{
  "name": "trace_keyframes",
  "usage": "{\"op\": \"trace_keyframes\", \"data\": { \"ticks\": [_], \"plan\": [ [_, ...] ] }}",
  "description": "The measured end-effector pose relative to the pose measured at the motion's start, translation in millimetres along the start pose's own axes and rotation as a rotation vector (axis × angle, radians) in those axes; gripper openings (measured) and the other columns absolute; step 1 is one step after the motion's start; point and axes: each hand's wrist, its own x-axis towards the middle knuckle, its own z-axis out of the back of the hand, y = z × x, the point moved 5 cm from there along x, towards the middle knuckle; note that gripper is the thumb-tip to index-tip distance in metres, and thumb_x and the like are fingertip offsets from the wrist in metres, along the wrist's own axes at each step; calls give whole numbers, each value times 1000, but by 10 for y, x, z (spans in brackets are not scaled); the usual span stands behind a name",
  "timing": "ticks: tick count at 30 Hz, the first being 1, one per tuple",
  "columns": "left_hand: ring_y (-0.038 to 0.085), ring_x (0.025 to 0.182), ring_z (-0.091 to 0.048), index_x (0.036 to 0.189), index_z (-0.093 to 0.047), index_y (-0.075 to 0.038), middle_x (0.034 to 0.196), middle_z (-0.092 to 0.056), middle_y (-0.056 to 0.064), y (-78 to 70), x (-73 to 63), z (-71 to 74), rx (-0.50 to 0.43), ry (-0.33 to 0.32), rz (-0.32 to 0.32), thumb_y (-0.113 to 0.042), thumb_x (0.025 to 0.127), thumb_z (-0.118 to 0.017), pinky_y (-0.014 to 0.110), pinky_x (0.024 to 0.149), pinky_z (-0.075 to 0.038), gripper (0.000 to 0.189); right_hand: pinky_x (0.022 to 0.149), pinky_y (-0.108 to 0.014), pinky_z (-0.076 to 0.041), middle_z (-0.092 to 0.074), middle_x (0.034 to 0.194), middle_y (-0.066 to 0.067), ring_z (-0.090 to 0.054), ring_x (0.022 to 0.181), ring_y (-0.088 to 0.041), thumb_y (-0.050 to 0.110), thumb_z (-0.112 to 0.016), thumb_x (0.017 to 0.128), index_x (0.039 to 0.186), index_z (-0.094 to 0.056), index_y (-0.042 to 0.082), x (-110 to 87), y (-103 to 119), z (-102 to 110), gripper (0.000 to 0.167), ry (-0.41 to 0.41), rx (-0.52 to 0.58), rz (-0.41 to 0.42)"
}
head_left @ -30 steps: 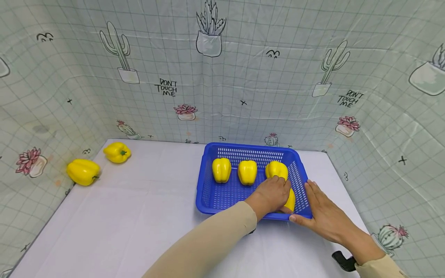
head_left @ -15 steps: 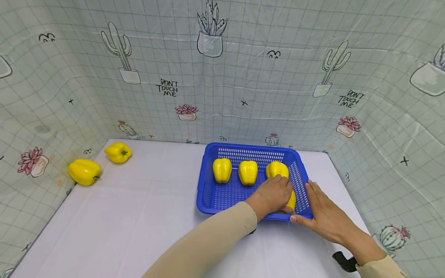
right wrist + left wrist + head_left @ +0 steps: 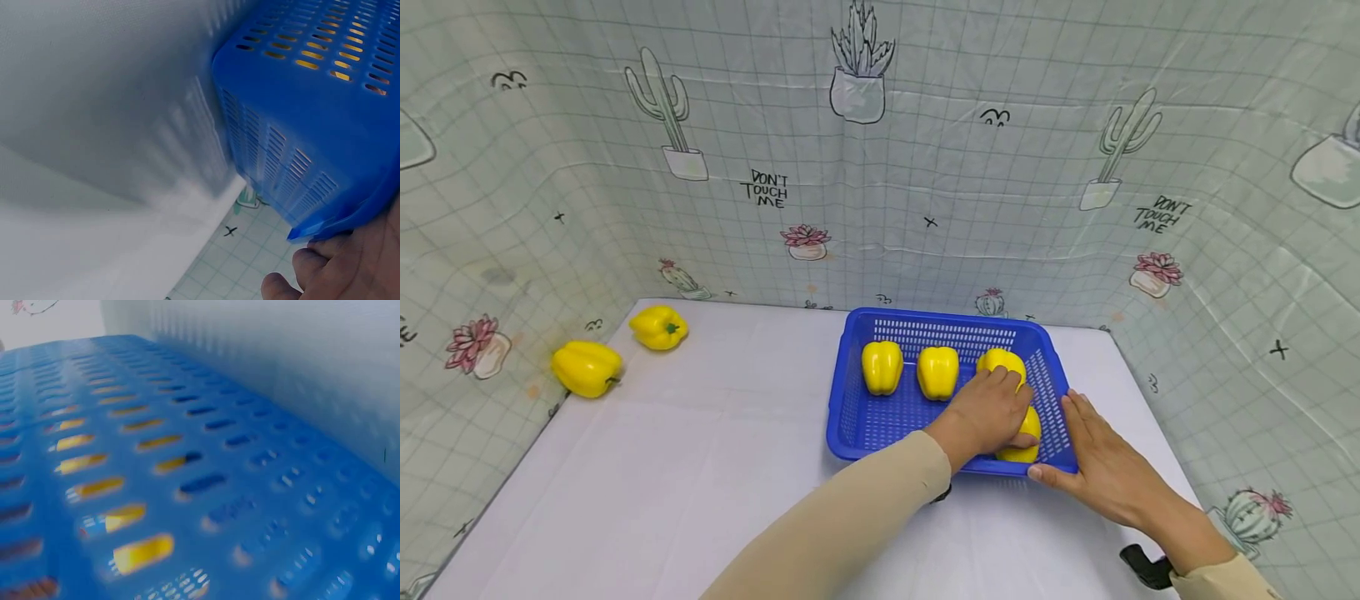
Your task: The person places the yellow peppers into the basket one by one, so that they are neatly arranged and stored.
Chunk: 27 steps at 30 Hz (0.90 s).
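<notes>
My left hand (image 3: 981, 412) reaches into a blue plastic basket (image 3: 951, 316), fingers curled over a yellow bell pepper (image 3: 1030, 427) in its near right corner. The thumb lies across that pepper, whose left part the hand hides. The fingers overlap another bell pepper (image 3: 1000, 358) behind it. Straight fingers of my right hand (image 3: 1108, 462) rest along the basket's right side, with the thumb at the front rim. In the right wrist view, my right hand (image 3: 350, 269) is at the rim from outside. The left wrist view shows yellow through the basket's slotted wall (image 3: 212, 556).
Inside the basket, one bell pepper (image 3: 882, 367) sits at the back left and another bell pepper (image 3: 937, 372) at the back middle. Two more, a near bell pepper (image 3: 587, 368) and a far bell pepper (image 3: 658, 327), lie on the white table (image 3: 715, 467) at far left. A patterned sheet (image 3: 925, 167) surrounds it.
My left hand has shifted slightly up and back, its thumb rising over the pepper, so more of the pepper's near side shows. My right hand stays at the basket's corner.
</notes>
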Motion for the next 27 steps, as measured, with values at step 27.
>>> {"op": "trace_keyframes", "data": {
  "ticks": [27],
  "plan": [
    [28, 149, -42, 160, -44, -16, 161, -47, 7, 685, -619, 276, -262, -22, 210, -65, 102, -55, 49, 125, -37, 76, 117, -75, -29, -8, 171, -35, -18, 156, -56, 64, -65, 96, 165, -7, -8, 22, 8, -14, 116, 13, 28, -7]
  ]
}}
